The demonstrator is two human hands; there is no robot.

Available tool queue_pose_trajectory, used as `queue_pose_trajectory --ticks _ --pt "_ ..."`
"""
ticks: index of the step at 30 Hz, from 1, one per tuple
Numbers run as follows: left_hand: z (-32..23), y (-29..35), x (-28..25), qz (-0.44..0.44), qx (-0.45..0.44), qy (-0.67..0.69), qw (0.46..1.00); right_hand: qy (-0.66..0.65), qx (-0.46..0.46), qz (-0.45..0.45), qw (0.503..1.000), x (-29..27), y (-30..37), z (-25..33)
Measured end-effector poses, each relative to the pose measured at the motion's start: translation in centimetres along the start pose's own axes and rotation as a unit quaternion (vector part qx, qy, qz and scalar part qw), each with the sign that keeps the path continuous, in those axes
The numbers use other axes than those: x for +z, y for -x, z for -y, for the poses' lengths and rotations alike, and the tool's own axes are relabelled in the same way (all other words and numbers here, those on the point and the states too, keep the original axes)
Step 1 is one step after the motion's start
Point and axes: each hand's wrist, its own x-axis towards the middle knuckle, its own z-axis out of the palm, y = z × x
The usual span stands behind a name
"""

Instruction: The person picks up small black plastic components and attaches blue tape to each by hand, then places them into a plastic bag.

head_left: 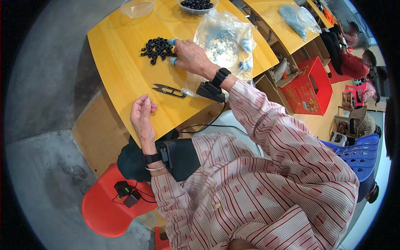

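Small black ring-shaped parts [157, 49] lie in a loose pile on the yellow table [118, 58]. My right hand [192, 56] reaches over the pile's right edge, thumb and forefinger spread apart, with blue wraps on the fingertips. Nothing shows between them. My left hand [143, 118] is at the table's near edge, its fingers loosely curled in; whether anything is inside them is hidden. Between the hands lie black thread snips [168, 90]. Beside my right hand is a clear plastic bag [223, 46] holding small pieces too fine to name.
Toward the far edge stand a bowl of black parts [197, 6] and a clear bowl [137, 8]. Cardboard boxes and a red box [306, 89] stand to the right. A red stool [106, 204] is at lower left, with a cable and black devices. Other people sit at far right.
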Motion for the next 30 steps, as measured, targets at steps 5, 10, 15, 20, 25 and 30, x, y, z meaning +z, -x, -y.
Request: queue_pose_trajectory --ticks 5,10,15,20,25,30 --pt "-0.1 -0.1 0.1 0.004 -0.004 0.008 1.000 -0.020 0.028 0.008 0.999 0.7 -0.5 -0.3" --pt "0.1 -0.1 0.0 0.001 -0.008 0.007 1.000 0.019 0.021 0.004 1.000 0.4 -0.2 0.6" --pt "-0.1 0.1 -0.1 -0.005 -0.007 0.007 1.000 -0.017 -0.024 -0.011 1.000 0.3 0.9 0.7" --pt "-0.6 0.2 0.3 0.014 -0.010 0.052 0.999 -0.070 -0.111 -0.023 0.991 -0.7 4.4 5.7" --pt "-0.4 0.8 0.1 0.047 -0.051 0.124 0.990 -0.072 -0.210 -0.017 0.975 -0.2 6.2 8.8" --pt "0.1 0.9 -0.5 0.083 -0.060 0.146 0.984 -0.058 -0.258 -0.010 0.964 0.0 6.4 9.4"
